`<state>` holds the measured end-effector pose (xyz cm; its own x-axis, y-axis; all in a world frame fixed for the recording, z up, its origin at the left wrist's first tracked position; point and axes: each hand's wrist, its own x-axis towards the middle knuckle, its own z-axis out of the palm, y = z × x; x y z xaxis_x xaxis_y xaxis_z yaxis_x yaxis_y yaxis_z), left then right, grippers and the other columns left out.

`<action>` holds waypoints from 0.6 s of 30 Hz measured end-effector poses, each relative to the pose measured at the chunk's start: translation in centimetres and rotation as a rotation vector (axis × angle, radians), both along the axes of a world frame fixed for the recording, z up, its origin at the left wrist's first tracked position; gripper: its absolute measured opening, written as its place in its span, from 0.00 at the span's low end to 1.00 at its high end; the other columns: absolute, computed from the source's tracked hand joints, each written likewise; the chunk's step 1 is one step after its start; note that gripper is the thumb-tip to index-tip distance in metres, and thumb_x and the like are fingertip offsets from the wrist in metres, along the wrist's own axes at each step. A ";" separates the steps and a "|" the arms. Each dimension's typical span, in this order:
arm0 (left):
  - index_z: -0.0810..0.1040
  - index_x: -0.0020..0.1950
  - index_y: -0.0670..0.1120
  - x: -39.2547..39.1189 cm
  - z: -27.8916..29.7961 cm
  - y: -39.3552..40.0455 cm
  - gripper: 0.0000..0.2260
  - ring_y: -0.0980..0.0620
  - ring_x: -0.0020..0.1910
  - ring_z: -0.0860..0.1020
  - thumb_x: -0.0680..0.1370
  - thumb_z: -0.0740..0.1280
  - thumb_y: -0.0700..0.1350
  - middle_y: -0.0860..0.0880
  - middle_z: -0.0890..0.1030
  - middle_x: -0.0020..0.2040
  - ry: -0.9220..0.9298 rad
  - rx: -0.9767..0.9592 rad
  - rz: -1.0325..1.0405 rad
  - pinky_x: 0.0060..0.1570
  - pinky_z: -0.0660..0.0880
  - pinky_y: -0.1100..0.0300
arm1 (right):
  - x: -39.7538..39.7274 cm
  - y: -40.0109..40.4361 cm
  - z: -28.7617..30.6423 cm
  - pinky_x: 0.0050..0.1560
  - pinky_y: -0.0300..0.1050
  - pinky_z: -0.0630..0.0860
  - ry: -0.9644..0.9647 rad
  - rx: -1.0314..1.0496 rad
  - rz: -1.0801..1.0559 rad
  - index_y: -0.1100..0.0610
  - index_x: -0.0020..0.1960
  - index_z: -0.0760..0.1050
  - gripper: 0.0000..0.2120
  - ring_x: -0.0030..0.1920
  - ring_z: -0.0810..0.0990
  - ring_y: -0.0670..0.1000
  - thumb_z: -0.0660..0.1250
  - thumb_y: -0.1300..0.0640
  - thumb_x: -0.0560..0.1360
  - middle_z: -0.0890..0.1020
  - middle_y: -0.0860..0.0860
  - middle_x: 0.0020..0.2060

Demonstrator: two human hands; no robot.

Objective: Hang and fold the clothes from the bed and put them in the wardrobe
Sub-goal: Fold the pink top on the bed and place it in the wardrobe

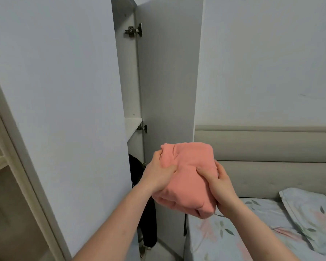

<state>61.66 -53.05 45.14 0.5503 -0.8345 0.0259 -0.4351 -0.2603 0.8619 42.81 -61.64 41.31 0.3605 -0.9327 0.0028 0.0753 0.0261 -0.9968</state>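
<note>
Wardrobe (167, 81) open | both hands grip folded pink garment (188, 176)

**Soft, even indoor light; wide-angle bend at the edges**

Dim, diffuse light fills the room, casting a cool grey-blue tint over the wall (271, 63) and the wardrobe door (55, 81). Shadows are faint: the narrow wardrobe opening (134, 91) darkens toward its lower part. No glare shows. Straight lines bow near the left edge. The picture is slightly soft throughout, with smeared detail on the bedsheet (224, 232).
</note>
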 end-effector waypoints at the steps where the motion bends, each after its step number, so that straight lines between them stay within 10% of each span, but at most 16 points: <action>1: 0.61 0.78 0.59 1.0 0.6 -1.0 0.37 0.46 0.64 0.76 0.71 0.66 0.60 0.52 0.77 0.67 -0.007 -0.002 0.016 0.58 0.72 0.51 | 1.2 -1.0 0.5 0.52 0.45 0.80 -0.005 -0.008 0.000 0.40 0.69 0.72 0.30 0.54 0.84 0.44 0.79 0.44 0.70 0.84 0.41 0.58; 18: 0.67 0.75 0.59 13.3 4.6 -13.3 0.28 0.47 0.65 0.76 0.74 0.67 0.50 0.55 0.79 0.66 -0.107 -0.154 0.154 0.54 0.67 0.57 | 16.1 -14.4 4.5 0.54 0.47 0.81 -0.064 -0.053 0.032 0.44 0.73 0.71 0.44 0.57 0.84 0.48 0.79 0.39 0.60 0.83 0.44 0.60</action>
